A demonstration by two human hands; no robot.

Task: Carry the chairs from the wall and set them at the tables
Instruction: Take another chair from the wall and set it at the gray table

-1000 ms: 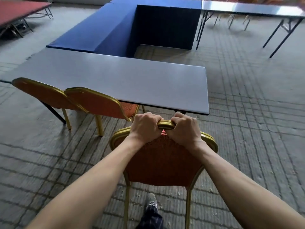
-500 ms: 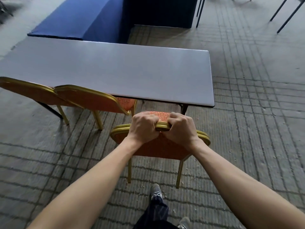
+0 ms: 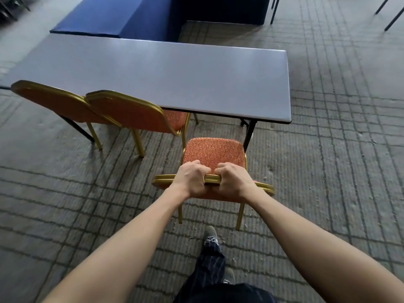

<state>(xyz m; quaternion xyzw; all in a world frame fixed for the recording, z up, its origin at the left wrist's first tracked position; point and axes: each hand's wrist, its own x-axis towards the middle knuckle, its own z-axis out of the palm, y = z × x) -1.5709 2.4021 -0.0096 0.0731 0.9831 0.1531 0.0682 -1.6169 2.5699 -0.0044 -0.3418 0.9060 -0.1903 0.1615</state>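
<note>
Both hands hold the top of one chair's back. The left hand [image 3: 192,179] and the right hand [image 3: 235,180] sit side by side, almost touching, with the fingers curled over the gold rail [image 3: 211,178] and the knuckles turned up. The thumbs are hidden, so I cannot tell where they lie.

The held chair [image 3: 213,153] has an orange patterned seat and a gold metal frame. Its seat points to the grey table [image 3: 175,77], and the front edge of the seat is just before the table's near edge, not under it. The chair stands close to the right end of the table, beside the black table leg [image 3: 249,132]. Two rear legs of the chair reach down to the carpet [image 3: 338,171], but whether they touch it I cannot tell.

To the left, two more chairs of the same kind are at the same long side: the nearer chair [image 3: 131,112] has its seat partly under the table top, and the far chair [image 3: 54,101] overlaps it from behind.

Beyond the grey table there is a table covered with blue cloth [image 3: 105,16]. Below the arms, a dark shoe [image 3: 210,237] and striped trousers [image 3: 209,265] are seen over the carpet, just behind the held chair.
</note>
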